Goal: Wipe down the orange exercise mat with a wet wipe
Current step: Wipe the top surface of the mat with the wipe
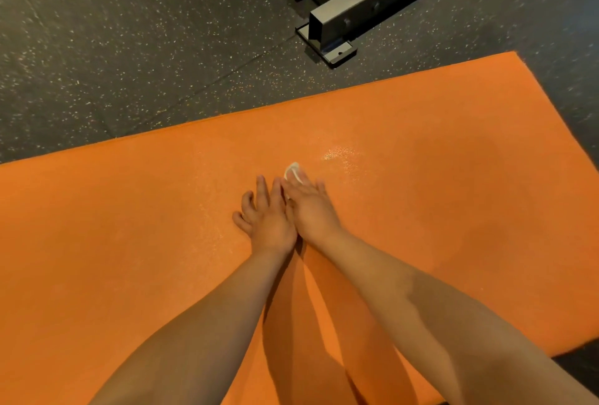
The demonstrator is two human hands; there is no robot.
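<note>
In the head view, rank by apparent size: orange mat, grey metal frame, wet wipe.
1. orange mat
2. grey metal frame, cut off by the picture edge
3. wet wipe, mostly hidden under the right hand

We pressed the wet wipe [292, 171] onto the orange mat [129, 242] under our flat right hand [312, 210], left hand [267, 218] touching alongside.

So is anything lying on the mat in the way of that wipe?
Nothing visible does. The wet wipe lies flat on the orange mat under the fingers of the right hand; the left hand rests just left of it. The grey metal frame stands on the floor, off the mat.
</note>
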